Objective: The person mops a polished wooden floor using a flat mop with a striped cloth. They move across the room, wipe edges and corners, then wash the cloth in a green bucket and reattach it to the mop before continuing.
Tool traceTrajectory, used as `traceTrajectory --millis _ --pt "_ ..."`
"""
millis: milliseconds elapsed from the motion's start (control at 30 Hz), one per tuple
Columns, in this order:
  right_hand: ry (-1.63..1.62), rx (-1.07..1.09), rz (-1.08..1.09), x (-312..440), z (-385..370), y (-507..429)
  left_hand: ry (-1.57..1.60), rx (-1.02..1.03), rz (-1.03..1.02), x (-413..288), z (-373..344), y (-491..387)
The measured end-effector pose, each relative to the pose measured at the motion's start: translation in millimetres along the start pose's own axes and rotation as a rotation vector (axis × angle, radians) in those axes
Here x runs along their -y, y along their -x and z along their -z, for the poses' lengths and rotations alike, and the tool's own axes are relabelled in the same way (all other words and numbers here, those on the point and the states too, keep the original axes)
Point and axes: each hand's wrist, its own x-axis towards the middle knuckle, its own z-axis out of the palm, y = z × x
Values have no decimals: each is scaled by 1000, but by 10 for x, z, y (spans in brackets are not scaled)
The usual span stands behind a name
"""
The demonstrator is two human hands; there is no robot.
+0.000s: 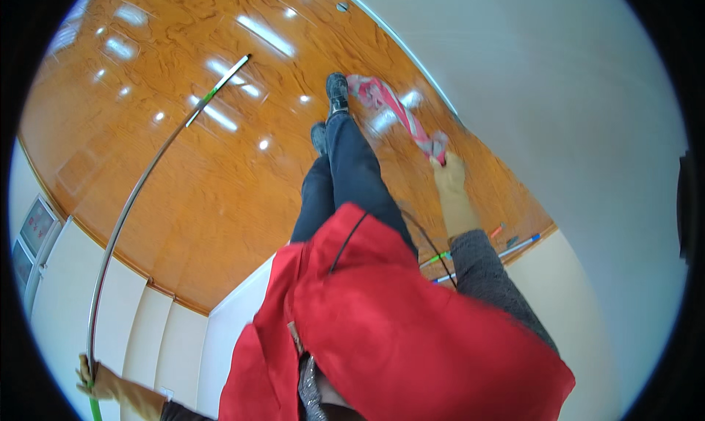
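My left hand [99, 381], at the lower left, grips a long metal pole [124, 212] near its green end. The pole looks bent by the lens and runs forward to a long, narrow white-and-green floor tool head [220, 85], perhaps a squeegee or flat mop, which lies on the glossy wood-patterned floor [220, 201]. On the right, my right hand [450, 173] holds one end of a twisted pink, white and grey cloth [405, 112]. Its far end rests on the floor beside my dark front shoe [337, 90].
A pale wall [540, 107] with a light skirting strip [407, 49] rises on the right. Several tools, including a blue-and-white pole [520, 246] and an orange-handled tool [497, 230], lie by the right corner. White panels [148, 311] and a window-like unit [37, 225] stand at left.
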Motion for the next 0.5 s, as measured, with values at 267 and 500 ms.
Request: traceTrajectory --millis 267,500 --pt "-99 63 305 57 626 501 -108 341 174 82 -417 3062" --pt "-1014 476 319 257 1151 313 37 29 307 234 -632 5692"
